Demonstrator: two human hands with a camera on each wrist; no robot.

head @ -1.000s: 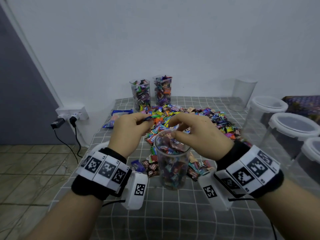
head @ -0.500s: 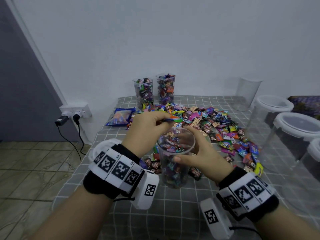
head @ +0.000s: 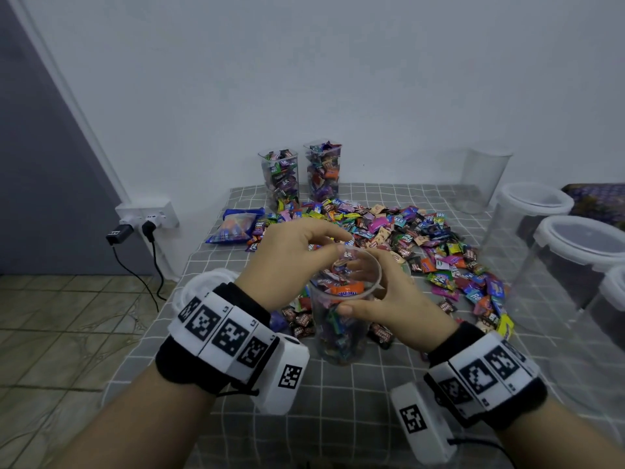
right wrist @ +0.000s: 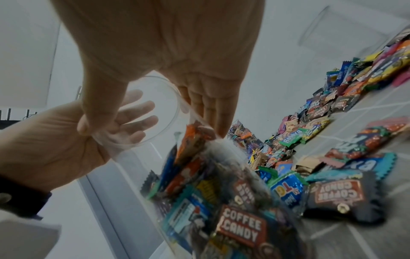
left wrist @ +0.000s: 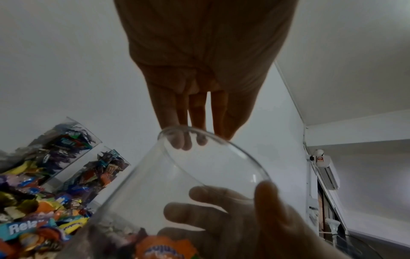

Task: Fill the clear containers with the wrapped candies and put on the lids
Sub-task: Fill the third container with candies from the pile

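Head view: at frame centre, the right hand (head: 389,299) grasps a clear container (head: 341,319) part-filled with wrapped candies (head: 406,228), standing on the grey checked worktop (head: 338,401); the left hand (head: 291,262) hovers at its rim, fingers relaxed, holding nothing.

Left wrist view: straight fingers (left wrist: 197,112) touch the rim at centre.

Right wrist view: thumb and fingers (right wrist: 213,108) wrap the container's mouth, upper centre; white wall behind.

Left hand (head: 291,262) fingers straight, right hand (head: 389,299) curled.
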